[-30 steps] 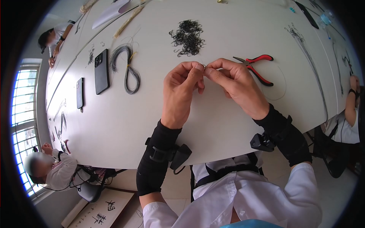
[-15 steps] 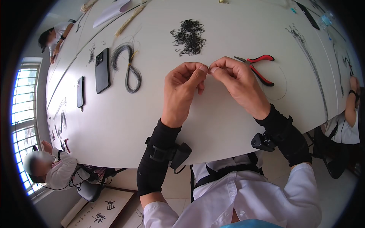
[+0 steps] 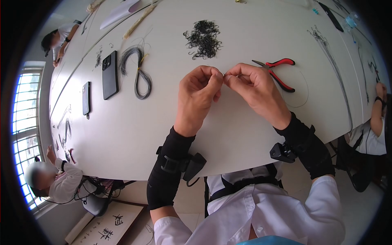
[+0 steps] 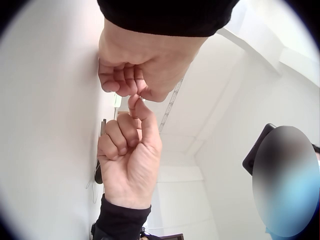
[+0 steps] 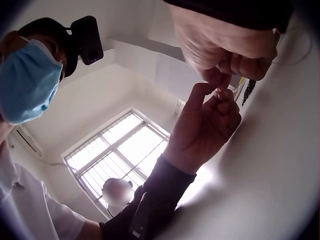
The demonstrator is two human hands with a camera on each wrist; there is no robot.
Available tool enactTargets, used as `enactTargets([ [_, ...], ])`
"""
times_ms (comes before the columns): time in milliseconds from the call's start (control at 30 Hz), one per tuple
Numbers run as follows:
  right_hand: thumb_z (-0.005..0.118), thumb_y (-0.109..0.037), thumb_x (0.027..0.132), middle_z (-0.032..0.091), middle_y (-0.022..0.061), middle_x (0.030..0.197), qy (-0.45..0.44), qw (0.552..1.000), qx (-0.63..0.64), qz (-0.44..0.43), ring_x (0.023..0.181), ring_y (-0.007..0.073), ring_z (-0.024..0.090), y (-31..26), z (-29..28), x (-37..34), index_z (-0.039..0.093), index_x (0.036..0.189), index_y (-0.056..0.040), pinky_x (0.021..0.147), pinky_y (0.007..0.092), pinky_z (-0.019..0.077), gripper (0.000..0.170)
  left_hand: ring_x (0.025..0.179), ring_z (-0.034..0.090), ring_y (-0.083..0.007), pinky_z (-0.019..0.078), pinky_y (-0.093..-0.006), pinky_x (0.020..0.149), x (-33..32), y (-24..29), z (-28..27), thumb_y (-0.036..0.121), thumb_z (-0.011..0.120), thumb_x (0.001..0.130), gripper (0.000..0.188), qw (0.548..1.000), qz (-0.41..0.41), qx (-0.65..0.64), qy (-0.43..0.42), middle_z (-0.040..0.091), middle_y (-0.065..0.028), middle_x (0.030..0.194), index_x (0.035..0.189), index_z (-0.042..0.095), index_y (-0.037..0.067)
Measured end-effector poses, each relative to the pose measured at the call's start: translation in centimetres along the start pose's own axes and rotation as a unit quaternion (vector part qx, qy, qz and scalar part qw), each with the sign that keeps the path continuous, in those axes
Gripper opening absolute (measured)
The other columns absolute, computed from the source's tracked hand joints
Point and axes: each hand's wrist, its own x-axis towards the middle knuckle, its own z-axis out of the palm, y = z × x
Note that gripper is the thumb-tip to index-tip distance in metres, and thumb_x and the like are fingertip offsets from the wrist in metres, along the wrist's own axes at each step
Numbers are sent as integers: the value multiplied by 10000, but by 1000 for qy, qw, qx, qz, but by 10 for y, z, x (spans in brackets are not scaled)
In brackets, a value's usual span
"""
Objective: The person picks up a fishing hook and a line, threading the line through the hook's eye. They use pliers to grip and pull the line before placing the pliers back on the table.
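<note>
Around the centre of the head view's upper half, two hands meet fingertip to fingertip over a white table [image 3: 228, 139]. Taking the meeting point as the hub of a clock, the left hand [image 3: 198, 96] lies toward 8 o'clock and the right hand [image 3: 261, 92] toward 4. Each pinches with thumb and forefinger at a tiny item [image 3: 223, 75] right at the hub, mostly hidden by the fingertips; its shape cannot be told. A heap of black hooks [image 3: 203, 39] sits at 11 o'clock. Red-handled pliers [image 3: 286, 87] lie at 3 o'clock, jaws open, close by the right hand. At 9 o'clock are a tied grey bundle [image 3: 148, 87] and, beyond it, a large black phone [image 3: 110, 77].

From the left wrist, the left hand comes down from 12 o'clock and the right hand rises from about 7. Their thumbs and forefingers come together around a small bright speck, while the right hand's other fingers are curled in.

From the right wrist, the right hand enters from 1 o'clock, and the left hand reaches up from below, pinching at the same spot. A barred window [image 5: 122, 150] shows toward 8 o'clock, and a blue face mask [image 5: 30, 82] toward 10.
</note>
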Motion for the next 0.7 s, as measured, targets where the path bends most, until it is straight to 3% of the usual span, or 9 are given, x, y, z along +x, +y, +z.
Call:
enactTargets([
  [367,653,-150,924,547,-10,584,-45,996,-61,38,520,32,425,-19,-5,-3,711,895,8,490,262,315,171,680,574,-83,460,-255,629,0,1,-2,185,650,1015,167,1000,1,-6,9,621,-9,831,975,629,24],
  [467,661,-155,920,563,7,588,-60,995,-60,45,515,69,469,-20,-5,-3,708,908,15,504,267,375,177,676,564,-84,457,-253,626,-1,6,-1,181,647,1015,172,1000,7,10,2,611,-8,828,970,625,16],
  [567,670,-155,927,639,42,716,-21,996,-76,-31,628,109,574,-12,-5,-6,707,971,9,630,277,479,173,675,553,-86,454,-251,625,-2,14,-5,166,638,1011,168,998,16,45,-30,603,-8,827,966,621,5],
  [667,674,-148,939,686,75,894,53,973,-155,-163,809,134,640,-17,-18,3,704,1047,-3,815,299,518,183,676,545,-87,449,-250,621,-3,26,-13,161,637,1001,171,992,0,101,-80,597,-6,819,959,620,-3],
  [700,665,-132,953,689,72,995,16,977,-152,-151,907,126,638,-21,-23,3,704,1094,-21,893,307,500,183,677,543,-86,446,-250,619,-4,30,-15,162,639,998,172,988,-20,113,-99,595,-5,812,958,621,-5],
])
